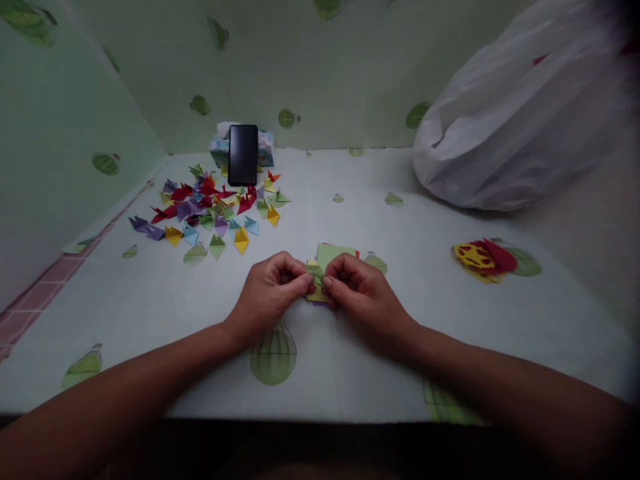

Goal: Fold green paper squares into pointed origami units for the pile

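Note:
A small folded piece of green origami paper (315, 272) is pinched between my two hands, above the middle of the table. My left hand (270, 290) is closed on its left side, thumb against forefinger. On its right side, my right hand (365, 293) grips it the same way. Beneath the fingers lies a small stack of coloured paper squares (338, 253), with green on top and yellow, red and purple edges showing. The fingers partly cover both the folded piece and the stack.
Many folded paper pieces (210, 207) in several colours lie at the back left. Behind them a dark phone (243, 155) leans against a tissue box (266, 148). Yellow and red paper cutouts (483, 259) lie at right, below a big white plastic bag (490, 147).

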The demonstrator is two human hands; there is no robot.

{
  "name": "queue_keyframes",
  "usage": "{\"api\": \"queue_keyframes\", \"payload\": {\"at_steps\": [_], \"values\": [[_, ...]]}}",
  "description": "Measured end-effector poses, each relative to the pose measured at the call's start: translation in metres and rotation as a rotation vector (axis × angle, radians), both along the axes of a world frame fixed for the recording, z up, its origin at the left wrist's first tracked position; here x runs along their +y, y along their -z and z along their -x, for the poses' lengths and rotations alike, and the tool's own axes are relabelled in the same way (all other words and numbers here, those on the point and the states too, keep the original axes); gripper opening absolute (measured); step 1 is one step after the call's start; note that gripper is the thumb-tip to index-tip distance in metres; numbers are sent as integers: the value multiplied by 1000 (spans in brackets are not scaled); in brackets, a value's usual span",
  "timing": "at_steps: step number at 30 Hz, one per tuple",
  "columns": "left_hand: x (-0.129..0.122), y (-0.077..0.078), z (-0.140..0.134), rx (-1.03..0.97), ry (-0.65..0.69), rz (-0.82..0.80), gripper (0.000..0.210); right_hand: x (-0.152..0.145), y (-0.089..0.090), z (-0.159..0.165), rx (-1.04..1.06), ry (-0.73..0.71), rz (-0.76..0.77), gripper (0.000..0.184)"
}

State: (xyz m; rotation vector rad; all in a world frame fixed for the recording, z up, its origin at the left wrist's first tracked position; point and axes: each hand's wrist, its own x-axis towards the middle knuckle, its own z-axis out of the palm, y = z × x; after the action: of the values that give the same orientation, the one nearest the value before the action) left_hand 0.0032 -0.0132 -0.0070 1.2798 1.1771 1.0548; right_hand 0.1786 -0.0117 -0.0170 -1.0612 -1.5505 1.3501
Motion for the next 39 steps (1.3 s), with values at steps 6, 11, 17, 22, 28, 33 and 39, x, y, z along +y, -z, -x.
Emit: {"api": "queue_keyframes", "payload": {"at_steps": [6, 11, 17, 22, 28, 33, 39], "values": [[-2, 0, -1, 29, -38, -48, 16, 0, -1, 1, 124, -41, 55, 14], [-2, -3, -3, -43, -48, -56, 22, 0, -1, 5, 238, -44, 108, 21], [-3, -7, -5, -103, -25, 11, 25, -1, -4, 6, 226, -6, 144, 18], [-3, -6, -4, -149, 3, 70, 25, -1, -3, 2, 234, 5, 205, 19], [-1, -4, -1, -187, 35, 112, 21, 1, -4, 0, 222, -10, 219, 16], [-1, -6, -2, -81, 51, 125, 16, 2, -5, 1, 145, 9, 170, 14], [-1, -6, -1, -24, 30, 108, 18, 2, -4, 1, 77, -11, 72, 12]]}}
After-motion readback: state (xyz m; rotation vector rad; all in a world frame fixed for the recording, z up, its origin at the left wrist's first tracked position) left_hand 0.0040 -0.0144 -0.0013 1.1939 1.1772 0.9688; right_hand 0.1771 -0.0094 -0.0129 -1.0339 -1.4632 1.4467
